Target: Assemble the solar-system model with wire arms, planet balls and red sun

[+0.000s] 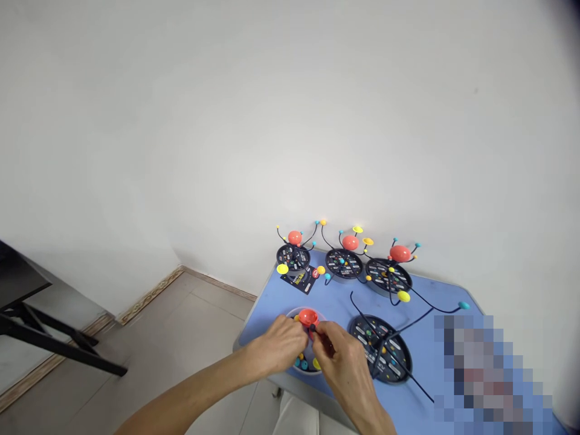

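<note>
My left hand and my right hand meet over a small clear bowl of coloured balls at the near edge of a blue table. Between the fingertips sits an orange-red half sphere with a small black piece at its lower side. My left fingers curl round the sphere's left side. My right thumb and forefinger pinch at the black piece. A black round base with thin black wire arms lies just right of my right hand.
Three assembled models, each a black disc with an orange ball and wire arms, stand along the table's far edge: left, middle, right. A teal ball ends a long wire. Black furniture legs stand on the tiled floor at left.
</note>
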Tool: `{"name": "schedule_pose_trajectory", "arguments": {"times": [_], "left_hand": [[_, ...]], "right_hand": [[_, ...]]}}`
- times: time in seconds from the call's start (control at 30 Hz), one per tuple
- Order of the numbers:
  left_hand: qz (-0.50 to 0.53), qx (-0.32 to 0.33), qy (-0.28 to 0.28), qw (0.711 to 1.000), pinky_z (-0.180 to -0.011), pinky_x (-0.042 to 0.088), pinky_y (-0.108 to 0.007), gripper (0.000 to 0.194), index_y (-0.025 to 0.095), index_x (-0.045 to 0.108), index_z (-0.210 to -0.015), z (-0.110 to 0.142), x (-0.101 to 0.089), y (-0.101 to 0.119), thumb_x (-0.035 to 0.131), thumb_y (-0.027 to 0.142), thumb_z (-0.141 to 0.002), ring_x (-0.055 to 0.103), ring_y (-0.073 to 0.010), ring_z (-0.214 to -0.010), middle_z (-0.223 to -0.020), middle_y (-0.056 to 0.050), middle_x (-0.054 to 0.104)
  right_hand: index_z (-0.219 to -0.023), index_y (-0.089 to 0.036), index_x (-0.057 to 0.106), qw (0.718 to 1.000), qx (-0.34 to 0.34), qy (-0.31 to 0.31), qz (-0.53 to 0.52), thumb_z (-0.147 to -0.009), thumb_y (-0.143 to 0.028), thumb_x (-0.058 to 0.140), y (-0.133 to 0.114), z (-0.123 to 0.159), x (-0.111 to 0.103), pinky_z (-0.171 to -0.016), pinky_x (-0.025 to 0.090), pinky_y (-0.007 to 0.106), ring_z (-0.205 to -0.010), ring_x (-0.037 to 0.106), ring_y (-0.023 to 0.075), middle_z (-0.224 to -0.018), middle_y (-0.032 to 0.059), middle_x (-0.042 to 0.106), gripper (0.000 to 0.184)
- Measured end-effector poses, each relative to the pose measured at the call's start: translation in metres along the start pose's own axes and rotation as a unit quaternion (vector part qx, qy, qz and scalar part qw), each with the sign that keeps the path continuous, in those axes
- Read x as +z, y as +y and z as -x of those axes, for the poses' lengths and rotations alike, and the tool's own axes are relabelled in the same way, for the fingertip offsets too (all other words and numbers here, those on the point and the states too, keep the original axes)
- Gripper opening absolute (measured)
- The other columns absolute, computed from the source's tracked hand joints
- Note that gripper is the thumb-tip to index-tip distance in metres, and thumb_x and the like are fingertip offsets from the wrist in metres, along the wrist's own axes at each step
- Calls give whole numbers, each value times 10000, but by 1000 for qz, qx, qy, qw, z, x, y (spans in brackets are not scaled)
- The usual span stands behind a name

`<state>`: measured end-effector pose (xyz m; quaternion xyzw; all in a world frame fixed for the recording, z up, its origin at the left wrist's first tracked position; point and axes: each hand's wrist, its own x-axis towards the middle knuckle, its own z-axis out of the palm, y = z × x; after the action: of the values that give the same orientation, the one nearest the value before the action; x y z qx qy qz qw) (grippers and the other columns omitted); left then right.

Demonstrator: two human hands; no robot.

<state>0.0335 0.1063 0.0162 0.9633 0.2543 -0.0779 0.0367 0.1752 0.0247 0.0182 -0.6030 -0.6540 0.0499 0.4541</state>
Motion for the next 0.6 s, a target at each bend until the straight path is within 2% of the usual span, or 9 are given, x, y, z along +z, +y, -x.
{"name": "schedule_pose_trajectory", "arguments": {"times": [0.13, 0.23, 0.4, 0.5, 0.6], "left_hand": [[9, 6, 2, 1000, -607, 340, -308, 223, 164, 660, -785, -4, 3, -4, 510, 5, -828, 627, -237, -754, -790, -68, 676], [28, 1, 0, 1000, -605, 334, -299, 200, 173, 654, -771, -4, -6, -2, 522, 37, -837, 623, -231, -735, -765, -58, 668], [32, -6, -33, 999, -599, 350, -292, 207, 171, 651, -766, -4, -21, 3, 550, -10, -769, 646, -245, -769, -789, -65, 681], [19, 14, -34, 999, -600, 367, -295, 215, 168, 648, -770, -7, -19, 2, 553, -25, -763, 657, -255, -792, -812, -73, 695], [12, 7, -32, 999, -629, 395, -301, 193, 162, 651, -769, -9, -15, 1, 574, -14, -775, 664, -268, -815, -797, -85, 699]], "right_hand": [[-780, -191, 613, 999, -6, 42, -22, -848, -154, 475, -9, -1, 3, -477, 385, 212, -485, 553, 122, -606, -10, 622, 158], [-789, -192, 616, 997, 3, 57, -55, -859, -166, 492, -13, 1, -1, -483, 409, 204, -492, 548, 116, -610, -18, 614, 145], [-760, -196, 625, 989, 15, 112, -90, -880, -216, 548, -22, 7, -27, -487, 445, 188, -489, 537, 103, -598, -26, 604, 144], [-754, -199, 630, 987, 17, 135, -91, -869, -224, 583, -29, 10, -43, -475, 451, 175, -478, 531, 95, -587, -33, 593, 126], [-797, -199, 660, 984, 22, 148, -100, -853, -226, 610, -32, 15, -50, -486, 482, 171, -486, 558, 98, -610, -23, 630, 79]]}}
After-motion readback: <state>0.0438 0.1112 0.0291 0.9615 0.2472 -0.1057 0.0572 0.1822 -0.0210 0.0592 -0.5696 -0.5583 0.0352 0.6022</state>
